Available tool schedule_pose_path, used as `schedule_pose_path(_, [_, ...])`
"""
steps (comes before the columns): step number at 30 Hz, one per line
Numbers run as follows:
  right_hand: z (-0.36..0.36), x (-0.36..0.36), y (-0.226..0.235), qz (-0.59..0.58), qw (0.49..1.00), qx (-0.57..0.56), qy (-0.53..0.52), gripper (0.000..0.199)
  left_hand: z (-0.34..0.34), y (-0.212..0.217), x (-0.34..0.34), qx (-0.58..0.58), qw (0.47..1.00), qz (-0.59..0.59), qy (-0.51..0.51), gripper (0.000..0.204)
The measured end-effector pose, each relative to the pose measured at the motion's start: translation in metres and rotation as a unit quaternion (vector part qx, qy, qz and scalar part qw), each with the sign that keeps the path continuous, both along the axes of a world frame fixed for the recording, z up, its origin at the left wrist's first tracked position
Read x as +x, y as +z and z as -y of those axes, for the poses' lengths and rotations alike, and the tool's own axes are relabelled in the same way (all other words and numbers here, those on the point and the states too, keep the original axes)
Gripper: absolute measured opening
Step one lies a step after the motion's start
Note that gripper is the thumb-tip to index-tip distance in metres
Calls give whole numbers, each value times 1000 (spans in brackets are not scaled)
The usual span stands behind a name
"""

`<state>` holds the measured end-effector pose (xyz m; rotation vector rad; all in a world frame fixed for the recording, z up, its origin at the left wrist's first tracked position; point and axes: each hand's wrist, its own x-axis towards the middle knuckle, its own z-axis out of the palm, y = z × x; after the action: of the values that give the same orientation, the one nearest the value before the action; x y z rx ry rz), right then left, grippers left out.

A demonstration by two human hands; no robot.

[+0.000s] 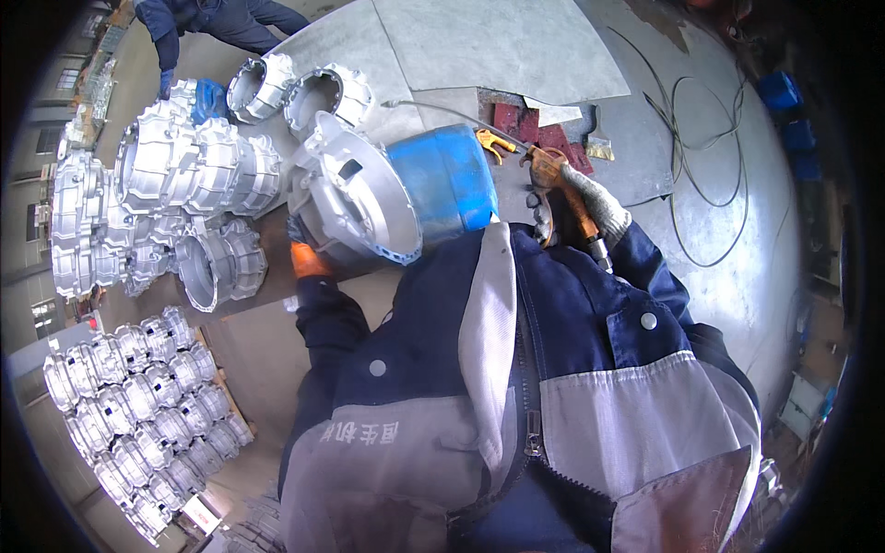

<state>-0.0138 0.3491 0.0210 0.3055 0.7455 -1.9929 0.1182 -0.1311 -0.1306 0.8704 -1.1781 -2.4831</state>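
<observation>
A large silver cast-metal bell housing point(364, 189) is tilted in front of me on the left, its wide round opening facing right. My left hand point(307, 253), in a dark glove with an orange cuff, is closed on the housing's left edge; its fingertips are partly hidden. On the right, my right hand point(599, 205) wears a whitish knit glove and is wrapped round an orange air gun point(550, 170). The gun's long thin metal nozzle points left, above a blue plastic drum point(447, 180) that lies behind the housing. A metal fitting sits at the gun's lower end.
Stacked housings point(175, 175) stand at the left, and more fill a pallet point(221, 387) lower down. Red pieces point(516, 123), a yellow trigger tool point(495, 143) and a small bag point(599, 148) lie on the grey metal table point(553, 55). A hose point(678, 175) loops at right. Another person point(217, 18) stands at upper left.
</observation>
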Motion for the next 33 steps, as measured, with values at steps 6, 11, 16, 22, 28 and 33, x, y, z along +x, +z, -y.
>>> schedule_pose_path(6, [7, 2, 16, 27, 998, -42, 27, 50, -26, 45, -34, -660, 718, 193, 110, 48])
schedule_pose_path(11, [4, -30, -6, -101, 993, 53, 42, 58, -63, 115, -90, -629, 776, -3, -47, 68])
schedule_pose_path(16, [16, -65, -17, -179, 970, 71, 146, 63, -28, 102, -93, -619, 759, 168, -107, 79])
schedule_pose_path(22, [57, -98, -9, -224, 932, 215, 186, 61, 5, 74, -103, -589, 784, 176, -85, 70])
schedule_pose_path(28, [20, -82, 4, -284, 928, 94, 222, 65, -35, 109, -101, -631, 740, 225, -55, 53])
schedule_pose_path(33, [-28, -59, 24, -338, 919, 19, 203, 46, -35, 109, -107, -623, 747, 232, -33, 63])
